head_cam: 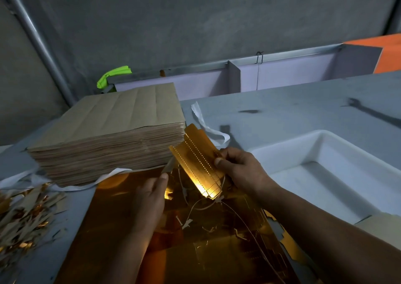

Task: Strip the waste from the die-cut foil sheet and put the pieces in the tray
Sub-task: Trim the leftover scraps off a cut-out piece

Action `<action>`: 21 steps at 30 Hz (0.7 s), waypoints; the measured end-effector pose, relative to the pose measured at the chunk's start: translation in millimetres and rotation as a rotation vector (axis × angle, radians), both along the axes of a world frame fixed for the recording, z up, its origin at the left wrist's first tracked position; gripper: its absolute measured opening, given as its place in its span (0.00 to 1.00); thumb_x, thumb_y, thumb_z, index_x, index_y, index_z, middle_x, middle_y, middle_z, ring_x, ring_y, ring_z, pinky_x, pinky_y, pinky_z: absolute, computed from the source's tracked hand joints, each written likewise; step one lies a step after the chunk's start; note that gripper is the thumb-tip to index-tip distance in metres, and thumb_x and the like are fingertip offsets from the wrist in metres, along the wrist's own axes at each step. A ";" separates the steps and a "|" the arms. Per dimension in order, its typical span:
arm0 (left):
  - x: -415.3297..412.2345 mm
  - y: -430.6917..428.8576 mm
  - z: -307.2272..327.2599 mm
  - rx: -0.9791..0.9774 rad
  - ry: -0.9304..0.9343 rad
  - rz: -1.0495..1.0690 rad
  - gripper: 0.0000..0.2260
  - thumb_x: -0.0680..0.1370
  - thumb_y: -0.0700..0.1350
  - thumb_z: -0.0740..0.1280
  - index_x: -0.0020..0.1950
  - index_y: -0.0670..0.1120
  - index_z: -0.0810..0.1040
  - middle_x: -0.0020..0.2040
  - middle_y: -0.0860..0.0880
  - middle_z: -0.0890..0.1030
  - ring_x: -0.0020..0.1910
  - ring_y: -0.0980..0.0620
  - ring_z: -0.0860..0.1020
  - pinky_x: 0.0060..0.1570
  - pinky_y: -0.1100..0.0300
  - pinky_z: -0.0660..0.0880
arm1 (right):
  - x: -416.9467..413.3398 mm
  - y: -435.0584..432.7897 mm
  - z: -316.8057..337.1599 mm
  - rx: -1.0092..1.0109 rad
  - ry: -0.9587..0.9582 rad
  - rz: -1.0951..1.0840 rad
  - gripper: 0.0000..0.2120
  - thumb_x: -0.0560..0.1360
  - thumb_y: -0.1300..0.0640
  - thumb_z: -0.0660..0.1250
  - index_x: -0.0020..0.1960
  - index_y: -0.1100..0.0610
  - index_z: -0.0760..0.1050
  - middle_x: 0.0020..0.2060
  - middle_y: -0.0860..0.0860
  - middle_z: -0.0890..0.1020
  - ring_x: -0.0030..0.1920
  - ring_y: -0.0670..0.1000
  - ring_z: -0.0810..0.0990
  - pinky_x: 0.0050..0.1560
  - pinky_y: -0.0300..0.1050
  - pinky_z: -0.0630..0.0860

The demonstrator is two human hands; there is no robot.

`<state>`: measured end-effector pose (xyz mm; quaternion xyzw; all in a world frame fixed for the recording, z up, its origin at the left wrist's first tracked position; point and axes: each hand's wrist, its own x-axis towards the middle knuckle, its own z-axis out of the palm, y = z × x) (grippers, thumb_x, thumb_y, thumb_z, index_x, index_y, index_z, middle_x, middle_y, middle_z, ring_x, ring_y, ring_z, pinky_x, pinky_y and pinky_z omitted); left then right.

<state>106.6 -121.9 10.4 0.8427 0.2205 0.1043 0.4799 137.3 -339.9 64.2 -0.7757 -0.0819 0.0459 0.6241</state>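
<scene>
Above the gold foil sheet point(112, 229), near centre, the right hand point(240, 171) has its grip clamped on a die-cut piece point(198, 164). The left hand point(152, 193) pinches a waste strip point(169, 164) at its edge. Once stripped, the piece should go right, into the white tray point(282, 147).

We see glossy gold foil sheet point(121, 214), a matt brown paper stack point(112, 121), and a smooth white plastic tray point(325, 140).
</scene>
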 end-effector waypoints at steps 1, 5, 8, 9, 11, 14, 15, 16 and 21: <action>-1.3 -0.6 5.3 0.114 -0.024 0.035 0.22 0.78 0.64 0.59 0.67 0.52 0.72 0.65 0.46 0.70 0.50 0.52 0.73 0.39 0.59 0.71 | 0.1 0.6 0.1 -0.007 -0.003 -0.002 0.09 0.80 0.52 0.66 0.40 0.50 0.78 0.40 0.47 0.82 0.44 0.50 0.82 0.47 0.50 0.80; -10.0 -11.5 31.7 0.375 -0.189 0.024 0.28 0.73 0.68 0.62 0.68 0.55 0.68 0.67 0.50 0.63 0.57 0.52 0.71 0.41 0.61 0.70 | -0.9 2.2 1.6 -0.015 0.011 -0.007 0.10 0.79 0.51 0.66 0.41 0.53 0.78 0.42 0.50 0.81 0.49 0.53 0.81 0.56 0.58 0.79; -14.9 -30.4 49.2 0.137 -0.164 -0.124 0.24 0.69 0.69 0.65 0.60 0.58 0.70 0.58 0.56 0.74 0.49 0.59 0.75 0.37 0.64 0.69 | -0.3 1.3 1.9 0.044 0.036 -0.001 0.10 0.78 0.51 0.67 0.39 0.51 0.79 0.45 0.52 0.82 0.51 0.57 0.81 0.56 0.61 0.79; -17.1 -37.6 53.4 -0.054 -0.125 -0.175 0.24 0.67 0.68 0.66 0.58 0.58 0.70 0.55 0.57 0.76 0.48 0.60 0.75 0.38 0.63 0.69 | 0.0 0.6 2.0 0.063 0.043 0.001 0.10 0.78 0.52 0.68 0.39 0.51 0.79 0.44 0.52 0.83 0.51 0.57 0.82 0.54 0.58 0.79; -21.0 -48.4 55.1 -0.327 -0.058 -0.275 0.25 0.64 0.67 0.69 0.57 0.56 0.74 0.52 0.55 0.81 0.49 0.56 0.78 0.43 0.59 0.71 | 0.6 -1.1 2.5 0.090 0.046 0.007 0.09 0.78 0.52 0.68 0.41 0.52 0.81 0.41 0.49 0.84 0.46 0.53 0.83 0.45 0.49 0.80; -24.6 -57.4 48.3 -0.442 -0.029 -0.391 0.23 0.66 0.63 0.74 0.57 0.58 0.78 0.53 0.57 0.84 0.54 0.54 0.81 0.53 0.53 0.73 | -0.2 -1.5 3.1 0.116 0.047 0.016 0.08 0.78 0.53 0.69 0.41 0.54 0.82 0.35 0.48 0.84 0.37 0.49 0.84 0.36 0.43 0.78; -25.0 -59.4 46.7 -0.442 -0.019 -0.411 0.21 0.66 0.62 0.75 0.56 0.58 0.79 0.52 0.57 0.84 0.54 0.55 0.81 0.52 0.53 0.73 | 0.3 -1.6 2.6 0.125 0.050 0.015 0.08 0.78 0.53 0.69 0.41 0.54 0.82 0.35 0.48 0.84 0.36 0.49 0.84 0.36 0.45 0.79; -25.4 -61.2 44.8 -0.439 -0.006 -0.422 0.19 0.66 0.60 0.75 0.55 0.58 0.80 0.51 0.57 0.85 0.54 0.54 0.81 0.52 0.53 0.73 | 0.6 -1.8 2.3 0.137 0.056 0.014 0.08 0.78 0.53 0.69 0.41 0.54 0.81 0.34 0.49 0.84 0.35 0.50 0.84 0.36 0.46 0.80; -24.9 -65.0 39.9 -0.416 0.042 -0.482 0.18 0.64 0.51 0.74 0.54 0.54 0.80 0.50 0.54 0.85 0.52 0.52 0.82 0.56 0.49 0.74 | 0.2 -3.0 3.1 0.191 0.093 0.008 0.09 0.78 0.54 0.69 0.40 0.54 0.80 0.32 0.51 0.83 0.33 0.53 0.83 0.33 0.47 0.82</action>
